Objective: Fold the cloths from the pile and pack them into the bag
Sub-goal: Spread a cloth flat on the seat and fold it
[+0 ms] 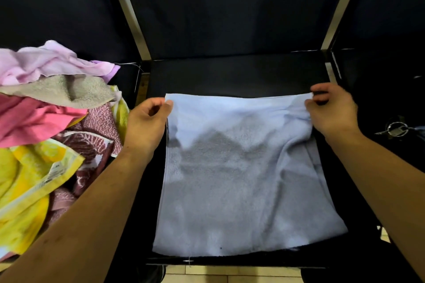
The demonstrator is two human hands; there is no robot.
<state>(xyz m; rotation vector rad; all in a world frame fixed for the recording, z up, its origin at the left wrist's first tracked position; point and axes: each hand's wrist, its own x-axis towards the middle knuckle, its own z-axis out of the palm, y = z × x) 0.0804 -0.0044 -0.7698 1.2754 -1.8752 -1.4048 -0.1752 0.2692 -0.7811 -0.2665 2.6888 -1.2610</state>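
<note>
Head view: a pale blue cloth (241,167) lies spread on the black worktop (230,71), its near hem along the worktop's near edge. The left hand (147,119) pinches the cloth's far left corner between thumb and curled fingers, and the right hand (331,108) pinches its far right corner likewise. The pile of coloured cloths (57,122) sits beside the worktop's left edge, and a key ring (395,130) lies beyond the right edge

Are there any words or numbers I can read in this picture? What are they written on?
White label sewn on the edge of the yellow cloth in the pile: it has dark print, but it is too small and blurred to read.
Light blue towel: no writing shows.
Nothing else in the picture shows words, numbers or signs.
</note>
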